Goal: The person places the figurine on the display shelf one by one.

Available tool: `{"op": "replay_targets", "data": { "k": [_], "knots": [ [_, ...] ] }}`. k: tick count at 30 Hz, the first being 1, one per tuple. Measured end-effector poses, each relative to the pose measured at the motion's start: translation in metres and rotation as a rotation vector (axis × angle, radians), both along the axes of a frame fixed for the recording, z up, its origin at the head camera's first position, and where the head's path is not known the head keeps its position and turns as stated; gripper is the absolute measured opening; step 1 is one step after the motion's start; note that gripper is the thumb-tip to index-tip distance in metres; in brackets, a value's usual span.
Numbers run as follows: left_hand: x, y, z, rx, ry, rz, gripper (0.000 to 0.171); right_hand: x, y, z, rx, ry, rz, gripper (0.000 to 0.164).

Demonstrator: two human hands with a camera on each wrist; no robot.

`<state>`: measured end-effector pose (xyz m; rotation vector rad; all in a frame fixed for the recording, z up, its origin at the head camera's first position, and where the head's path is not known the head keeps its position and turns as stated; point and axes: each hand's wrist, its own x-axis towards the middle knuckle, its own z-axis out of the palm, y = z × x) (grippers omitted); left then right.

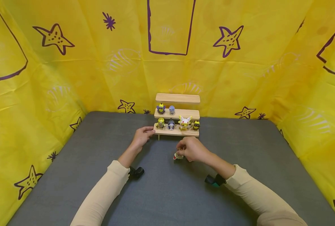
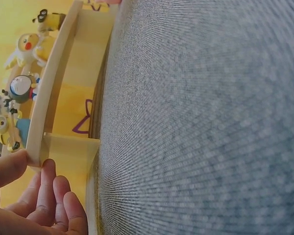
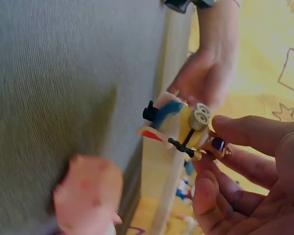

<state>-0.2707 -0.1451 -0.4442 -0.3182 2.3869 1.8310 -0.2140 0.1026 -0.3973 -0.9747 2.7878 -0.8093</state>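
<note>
My right hand (image 1: 194, 150): fingertips (image 3: 221, 122) pinching one figurine (image 3: 179, 120) by gold top (image 3: 227, 151) — before wooden shelf (image 1: 178, 98). My left hand (image 1: 143, 137): thumb and fingers pinching lower tier's (image 1: 175, 132) end. Nearby, pinkish object (image 3: 90, 188) — identity unclear. Beyond, six standing figurines (image 1: 185, 123): four lower tier, two middle tier (image 1: 187, 114). Judged partway: six shelved, pinched one not yet.

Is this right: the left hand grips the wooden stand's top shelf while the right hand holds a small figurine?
Not the top shelf: the head view shows the left hand gripping the bottom shelf, while the right hand holds a small figurine.
</note>
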Motion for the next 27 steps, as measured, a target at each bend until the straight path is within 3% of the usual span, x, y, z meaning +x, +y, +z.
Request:
{"op": "replay_targets", "data": {
  "k": [5,16,21,27],
  "knots": [
    [-0.001,-0.001,0.0,0.002,-0.004,0.001,0.037,-0.007,0.003,0.014,0.053,0.068,0.055,0.011],
    [-0.001,-0.001,0.0,0.008,-0.001,0.002,0.037,-0.021,0.004,0.05,0.049,0.153,0.067,0.006],
    [-0.001,0.001,-0.002,0.004,0.003,-0.002,0.037,-0.027,0.01,0.066,0.042,0.185,0.03,0.008],
    [-0.001,0.0,-0.002,0.006,-0.003,0.004,0.036,-0.037,0.015,0.082,0.007,0.148,-0.011,0.015]
  ]
}}
